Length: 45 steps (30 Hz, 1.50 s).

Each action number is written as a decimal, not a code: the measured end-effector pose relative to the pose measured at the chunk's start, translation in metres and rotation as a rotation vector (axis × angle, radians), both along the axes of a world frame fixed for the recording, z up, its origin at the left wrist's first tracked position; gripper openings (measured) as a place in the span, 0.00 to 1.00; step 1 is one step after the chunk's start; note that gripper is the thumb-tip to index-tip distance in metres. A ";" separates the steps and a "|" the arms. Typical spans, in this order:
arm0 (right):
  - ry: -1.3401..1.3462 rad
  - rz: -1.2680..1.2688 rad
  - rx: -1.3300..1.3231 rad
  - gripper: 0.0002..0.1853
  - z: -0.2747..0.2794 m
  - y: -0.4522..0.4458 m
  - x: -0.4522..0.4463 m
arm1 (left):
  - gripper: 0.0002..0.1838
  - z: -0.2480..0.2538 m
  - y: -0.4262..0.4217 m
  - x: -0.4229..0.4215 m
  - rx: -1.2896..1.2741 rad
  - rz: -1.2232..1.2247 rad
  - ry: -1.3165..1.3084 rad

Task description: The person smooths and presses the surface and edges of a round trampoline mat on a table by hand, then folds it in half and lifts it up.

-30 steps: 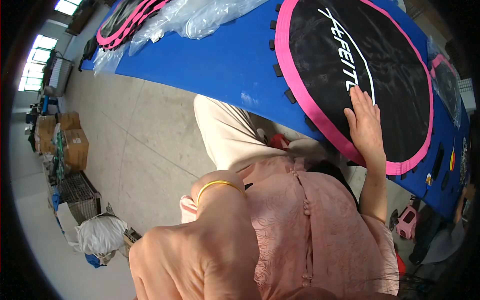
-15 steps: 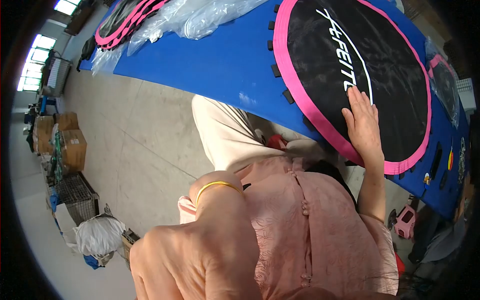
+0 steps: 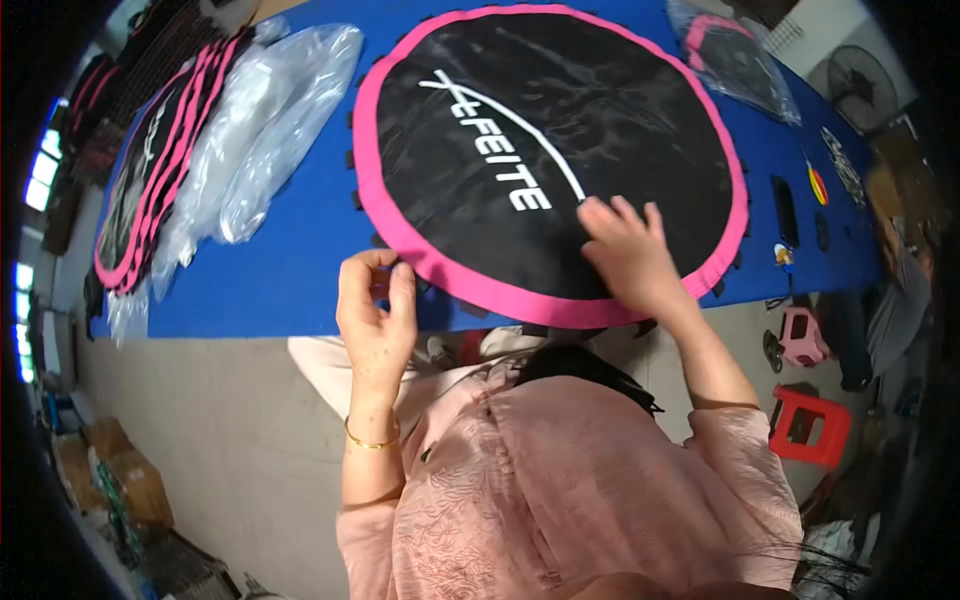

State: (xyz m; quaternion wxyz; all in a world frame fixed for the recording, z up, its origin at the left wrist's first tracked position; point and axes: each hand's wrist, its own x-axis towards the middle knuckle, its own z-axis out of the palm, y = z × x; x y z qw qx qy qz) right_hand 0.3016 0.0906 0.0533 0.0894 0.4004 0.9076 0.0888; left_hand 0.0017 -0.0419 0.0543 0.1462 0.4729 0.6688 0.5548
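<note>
A round black trampoline mat [image 3: 640, 130] with a pink border, white lettering and small black tabs along its rim lies flat on the blue table. My left hand [image 3: 378, 315], a gold bangle on its wrist, is at the mat's near left border. Its fingers are curled and the thumb and index tips come close together beside the rim; whether they pinch a tab or the border is unclear. Over the lower right of the black fabric is my right hand [image 3: 635, 260], slightly blurred, its fingers spread and holding nothing.
Clear plastic bags [image 3: 285, 130] and stacked pink-edged mats [image 3: 165, 165] lie on the table's left. A bagged mat [image 3: 735, 65], a black object [image 3: 785, 212] and small items are on the right. A red stool [image 3: 808, 425] and pink stool [image 3: 803, 337] stand on the floor.
The view has swung, bringing the whole mat into sight. My left hand has moved from close below the camera to the mat's near border. My right hand stays over the mat, fingers more spread.
</note>
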 end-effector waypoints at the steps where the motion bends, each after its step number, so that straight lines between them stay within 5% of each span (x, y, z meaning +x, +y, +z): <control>1: 0.210 -0.180 -0.029 0.26 0.004 0.006 0.018 | 0.13 -0.002 0.001 -0.002 0.003 -0.062 0.225; 5: 0.288 -0.457 0.067 0.30 -0.016 0.023 0.105 | 0.30 -0.011 -0.004 0.018 -0.054 -0.399 0.547; 9: 0.413 -0.455 0.069 0.29 -0.025 -0.001 0.124 | 0.38 -0.028 -0.005 0.046 -0.183 -0.632 0.802; 17: 0.828 -0.341 0.080 0.15 -0.028 -0.019 0.107 | 0.36 -0.040 0.008 0.058 -0.039 -0.630 0.990; 25: 0.825 -0.313 0.227 0.09 -0.044 -0.004 0.116 | 0.28 -0.028 0.008 0.068 0.021 -0.634 0.900; 27: 1.284 -0.512 -0.031 0.09 -0.031 -0.007 0.118 | 0.28 -0.009 0.006 0.066 -0.040 -0.667 0.747; 31: 1.813 -0.447 0.062 0.16 -0.005 -0.006 0.141 | 0.25 0.035 0.028 0.053 0.100 -0.503 0.843; 35: 2.081 -0.418 0.325 0.18 0.019 0.000 0.185 | 0.15 0.097 0.055 0.025 0.306 -0.334 0.665; 38: 2.197 -0.372 0.300 0.17 -0.002 0.012 0.214 | 0.10 0.114 0.064 -0.010 0.297 -0.226 0.202; 41: 2.242 -0.555 -0.176 0.16 -0.022 0.017 0.214 | 0.15 0.162 0.058 -0.034 0.259 -0.227 -0.097; 45: 2.160 -0.688 -0.387 0.16 -0.032 0.039 0.186 | 0.17 0.194 0.057 -0.069 0.304 -0.195 -0.055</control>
